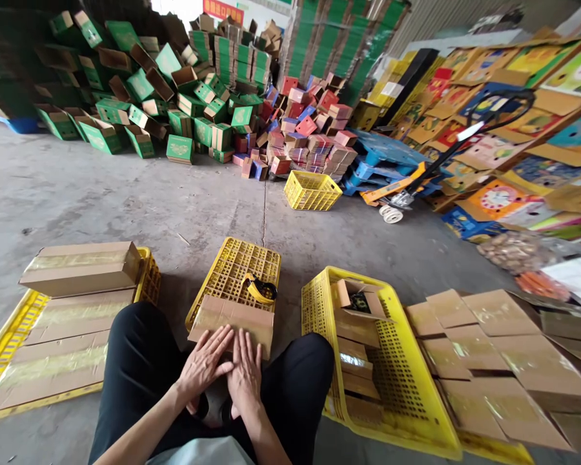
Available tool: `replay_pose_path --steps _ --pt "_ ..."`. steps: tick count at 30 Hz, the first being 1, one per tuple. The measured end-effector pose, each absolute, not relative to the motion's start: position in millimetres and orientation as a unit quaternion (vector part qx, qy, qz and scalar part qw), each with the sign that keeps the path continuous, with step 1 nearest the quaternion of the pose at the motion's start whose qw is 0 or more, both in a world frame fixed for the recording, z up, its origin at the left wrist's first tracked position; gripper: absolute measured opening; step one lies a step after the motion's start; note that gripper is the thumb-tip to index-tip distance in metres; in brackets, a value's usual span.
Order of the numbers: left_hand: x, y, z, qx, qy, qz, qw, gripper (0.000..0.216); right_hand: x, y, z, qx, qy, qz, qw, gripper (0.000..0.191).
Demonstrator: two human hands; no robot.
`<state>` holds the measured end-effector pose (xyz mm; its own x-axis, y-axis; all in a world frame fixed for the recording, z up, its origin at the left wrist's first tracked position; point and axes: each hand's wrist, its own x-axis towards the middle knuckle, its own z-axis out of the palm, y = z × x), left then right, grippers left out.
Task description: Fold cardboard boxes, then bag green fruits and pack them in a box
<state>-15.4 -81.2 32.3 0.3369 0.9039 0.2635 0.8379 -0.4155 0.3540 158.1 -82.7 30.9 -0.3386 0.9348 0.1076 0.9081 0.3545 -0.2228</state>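
The carton point(232, 314) lies on the near end of a yellow crate point(237, 268), its brown cardboard oblong and glossy with tape. The left hand point(204, 357) and right hand point(244, 371) press flat on it, fingers straight and pointing away, forearms converging; neither grips anything. Beyond, a curved black-and-yellow tool point(262, 290) sits on the plastic lattice, above grey, scuffed floor point(193, 206)
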Motion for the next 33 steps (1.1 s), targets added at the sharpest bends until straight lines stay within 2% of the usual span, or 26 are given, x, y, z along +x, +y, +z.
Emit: replay_pose_path --steps 7,12,16,21,28,33 --pt "-56.0 -91.0 21.9 0.745 0.630 0.219 0.019 0.078 211.3 -85.9 34.5 -0.616 -0.777 0.013 0.130 0.066" --pt "-16.4 -91.8 15.8 0.722 0.650 0.235 -0.044 0.088 167.5 -69.1 51.8 -0.639 -0.758 0.041 0.122 0.073" --pt "30.2 -90.0 17.7 0.813 0.528 0.227 -0.092 0.066 100.2 -40.6 85.1 -0.533 -0.830 0.144 0.086 0.066" --pt "52.5 -79.2 25.2 0.834 0.492 0.238 -0.070 0.066 61.6 -22.8 92.7 -0.466 -0.864 0.180 0.061 0.075" --pt "26.1 -70.5 13.6 0.844 0.500 0.189 -0.031 0.056 105.2 -13.0 76.4 -0.562 -0.807 0.177 0.050 0.076" --pt "-19.8 -68.9 20.2 0.847 0.496 0.191 -0.001 0.068 166.8 -13.4 68.4 -0.624 -0.770 0.134 0.019 0.070"
